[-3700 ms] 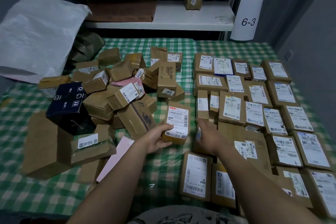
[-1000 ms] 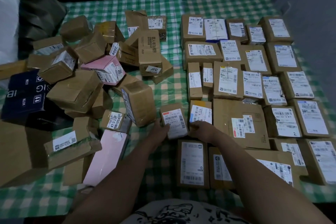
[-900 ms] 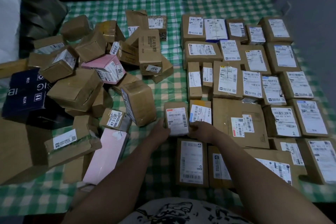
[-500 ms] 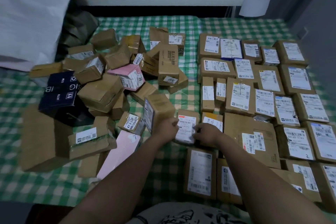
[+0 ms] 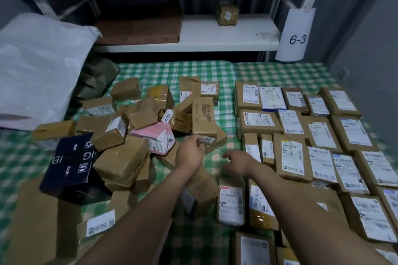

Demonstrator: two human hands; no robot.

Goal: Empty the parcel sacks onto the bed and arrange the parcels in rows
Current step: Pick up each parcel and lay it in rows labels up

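A loose pile of brown parcels (image 5: 121,160) covers the left half of the green checked bed (image 5: 168,71). Rows of parcels (image 5: 294,154) lie label-up on the right half. My left hand (image 5: 189,153) grips the near end of a long brown box (image 5: 203,114) at the pile's right edge, by its small label. My right hand (image 5: 235,162) hovers over the bed beside the rows, fingers loosely curled, holding nothing. A small labelled parcel (image 5: 231,203) lies flat at the left end of a near row, below my right wrist.
A white sack (image 5: 38,66) and a dark green sack (image 5: 97,79) lie at the back left. In the pile are a black box (image 5: 69,165) and a pink box (image 5: 155,137). Behind the bed runs a white shelf (image 5: 226,36) with one parcel (image 5: 227,13) and a "6-3" sign (image 5: 297,38).
Both hands have let go of the small labelled parcel, which now lies in its row. My left hand has moved up to the long brown box; my right hand has lifted away.
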